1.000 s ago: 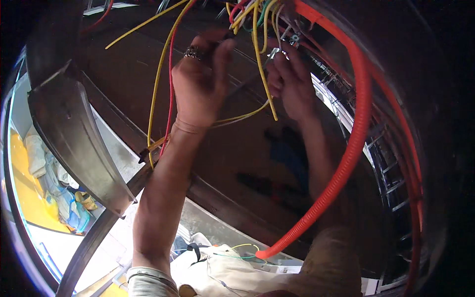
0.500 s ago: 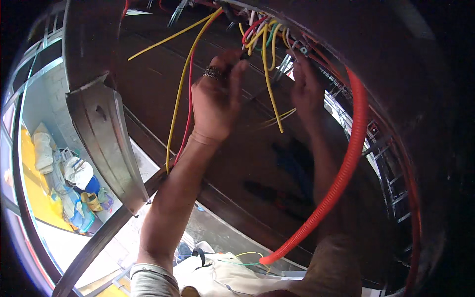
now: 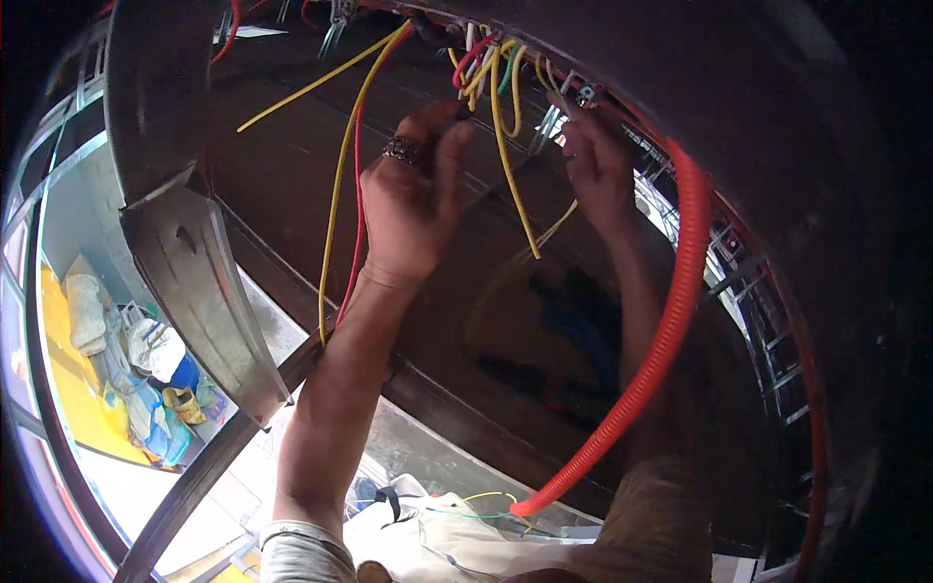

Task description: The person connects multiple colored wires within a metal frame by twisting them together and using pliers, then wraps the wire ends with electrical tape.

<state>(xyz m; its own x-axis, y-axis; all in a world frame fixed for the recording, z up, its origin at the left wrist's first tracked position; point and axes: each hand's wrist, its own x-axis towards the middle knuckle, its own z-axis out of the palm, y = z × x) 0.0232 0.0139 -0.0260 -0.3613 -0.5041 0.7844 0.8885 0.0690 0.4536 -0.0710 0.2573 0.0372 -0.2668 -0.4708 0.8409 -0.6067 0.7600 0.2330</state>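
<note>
Above me hangs a bundle of electrical wires (image 3: 496, 73), with yellow, red, green and pale strands. My left hand (image 3: 413, 189), wearing a dark bracelet, reaches up to the bundle's left part. Its thumb and fingers close on a small black piece (image 3: 465, 113) at the wires, perhaps a taped end. To the right, my right hand (image 3: 604, 165) is raised with its fingers pinched on a pale wire (image 3: 564, 102). One loose yellow wire (image 3: 515, 185) dangles between the hands. Further yellow and red wires (image 3: 342, 185) hang left of my left wrist.
An orange corrugated conduit (image 3: 671, 321) curves down past my right forearm. A bent metal channel (image 3: 199, 282) hangs at the left. Below lie dark-handled tools (image 3: 544, 379) on the brown panel (image 3: 437, 330), and bags and cloths (image 3: 155, 360) are piled far left.
The whole view has shifted slightly, so the wires and hands appear a little further left. My right fingers have turned and bent more around the pale wire. My left hand keeps its grip.
</note>
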